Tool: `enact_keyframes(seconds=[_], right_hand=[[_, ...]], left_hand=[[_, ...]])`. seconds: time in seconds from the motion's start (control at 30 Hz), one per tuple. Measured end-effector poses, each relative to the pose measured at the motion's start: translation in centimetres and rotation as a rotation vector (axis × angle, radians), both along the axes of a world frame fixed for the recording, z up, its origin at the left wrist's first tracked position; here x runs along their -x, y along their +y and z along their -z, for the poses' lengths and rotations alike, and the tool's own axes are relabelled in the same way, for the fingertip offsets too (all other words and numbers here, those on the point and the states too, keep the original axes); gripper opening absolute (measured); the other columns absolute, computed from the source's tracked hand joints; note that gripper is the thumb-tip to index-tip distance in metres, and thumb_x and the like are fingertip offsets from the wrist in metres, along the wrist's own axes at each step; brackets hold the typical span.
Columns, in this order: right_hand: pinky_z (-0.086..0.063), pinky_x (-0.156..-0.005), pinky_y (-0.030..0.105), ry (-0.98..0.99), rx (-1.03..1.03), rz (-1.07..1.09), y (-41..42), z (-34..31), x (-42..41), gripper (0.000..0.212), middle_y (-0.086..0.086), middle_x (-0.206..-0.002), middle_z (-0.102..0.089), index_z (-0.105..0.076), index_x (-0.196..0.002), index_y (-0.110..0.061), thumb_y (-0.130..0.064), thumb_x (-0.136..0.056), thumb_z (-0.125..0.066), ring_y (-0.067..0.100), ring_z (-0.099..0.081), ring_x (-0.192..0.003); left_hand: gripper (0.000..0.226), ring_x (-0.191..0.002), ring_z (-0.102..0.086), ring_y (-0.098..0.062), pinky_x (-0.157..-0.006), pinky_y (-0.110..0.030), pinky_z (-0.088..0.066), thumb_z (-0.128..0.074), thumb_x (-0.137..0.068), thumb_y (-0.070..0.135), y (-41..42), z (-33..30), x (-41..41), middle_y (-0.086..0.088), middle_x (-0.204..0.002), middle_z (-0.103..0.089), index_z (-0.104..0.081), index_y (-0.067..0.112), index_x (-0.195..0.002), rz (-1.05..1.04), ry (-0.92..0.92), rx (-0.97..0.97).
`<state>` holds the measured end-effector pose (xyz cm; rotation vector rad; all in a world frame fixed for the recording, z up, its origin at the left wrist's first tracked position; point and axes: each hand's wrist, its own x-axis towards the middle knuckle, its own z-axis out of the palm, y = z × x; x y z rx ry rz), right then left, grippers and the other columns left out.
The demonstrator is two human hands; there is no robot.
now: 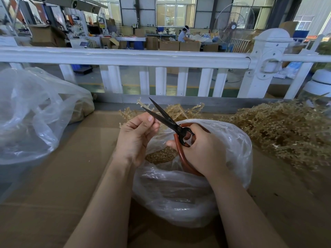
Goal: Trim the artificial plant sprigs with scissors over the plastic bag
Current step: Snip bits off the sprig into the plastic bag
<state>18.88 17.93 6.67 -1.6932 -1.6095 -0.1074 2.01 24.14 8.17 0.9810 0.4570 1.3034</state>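
Between left hand (137, 138) and scissors (164, 119), sprig (143, 104)

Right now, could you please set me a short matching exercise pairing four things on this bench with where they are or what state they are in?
Things:
1. scissors
2. left hand
3. plastic bag
4. pile of sprigs

Places or states:
A. lies loose on the cardboard at the right
B. blades apart, pointing up and away
C. sits open beneath both hands, trimmings inside
D. pinches a sprig near the blades

Right pairs: 1-B, 2-D, 3-C, 4-A. The right hand grips the scissors' red handles.
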Motion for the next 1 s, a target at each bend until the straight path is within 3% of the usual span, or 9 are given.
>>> enact_keyframes(seconds=[0.2,0.4,0.5,0.57,0.87,1.0], right_hand=[[-0.053,-0.069,0.025,-0.035,-0.025,0.035,0.08,0.1,-0.23,0.072,-0.017,-0.085,-0.066,-0.066,-0.099,-0.027,-0.089,-0.072,-0.044,0.004,-0.059,-0.077],[-0.053,-0.067,0.025,-0.069,-0.055,0.067,0.12,0.03,-0.12,0.067,-0.019,-0.086,-0.065,-0.065,-0.102,-0.029,-0.088,-0.074,-0.045,0.002,-0.056,-0.078],[-0.051,-0.064,0.023,-0.069,-0.088,0.069,0.1,0.08,-0.11,0.061,-0.02,-0.085,-0.065,-0.065,-0.102,-0.03,-0.084,-0.077,-0.05,-0.001,-0.052,-0.077],[-0.052,-0.063,0.022,-0.087,-0.092,0.077,0.1,0.13,-0.12,0.061,-0.019,-0.086,-0.068,-0.065,-0.1,-0.029,-0.084,-0.078,-0.05,-0.002,-0.051,-0.076],[-0.051,-0.06,0.023,-0.131,-0.083,0.101,0.21,0.07,-0.13,0.055,-0.02,-0.083,-0.066,-0.067,-0.094,-0.03,-0.082,-0.08,-0.054,-0.001,-0.052,-0.074],[-0.05,-0.061,0.023,-0.112,-0.084,0.095,0.18,0.01,-0.04,0.055,-0.02,-0.079,-0.064,-0.066,-0.089,-0.031,-0.083,-0.078,-0.054,0.001,-0.055,-0.075]], left_hand=[[0.013,-0.066,-0.056,-0.006,-0.07,-0.019,-0.05,-0.066,-0.081,0.012,-0.24,-0.06,-0.06,0.004,-0.071,-0.065,-0.074,0.019,-0.073,0.002,0.061,-0.054],[0.015,-0.064,-0.055,-0.008,-0.07,-0.02,-0.049,-0.065,-0.079,0.01,-0.35,-0.19,-0.16,0.004,-0.067,-0.06,-0.071,0.02,-0.069,0.008,0.097,-0.061],[0.004,-0.064,-0.052,-0.011,-0.067,-0.022,-0.048,-0.066,-0.077,0.008,-0.4,-0.12,-0.32,0.0,-0.068,-0.058,-0.065,0.011,-0.078,-0.005,0.12,-0.095],[0.008,-0.065,-0.051,-0.013,-0.067,-0.022,-0.047,-0.066,-0.076,0.007,-0.39,-0.08,-0.4,-0.001,-0.07,-0.061,-0.067,0.011,-0.083,-0.01,0.136,-0.113],[0.011,-0.067,-0.058,-0.008,-0.071,-0.02,-0.049,-0.068,-0.075,0.01,-0.37,0.03,-0.3,0.002,-0.07,-0.067,-0.075,0.018,-0.072,0.003,0.191,-0.123],[0.005,-0.064,-0.057,-0.008,-0.067,-0.017,-0.047,-0.066,-0.077,0.011,-0.5,-0.06,-0.4,0.002,-0.067,-0.064,-0.069,0.013,-0.073,0.014,0.185,-0.132]])
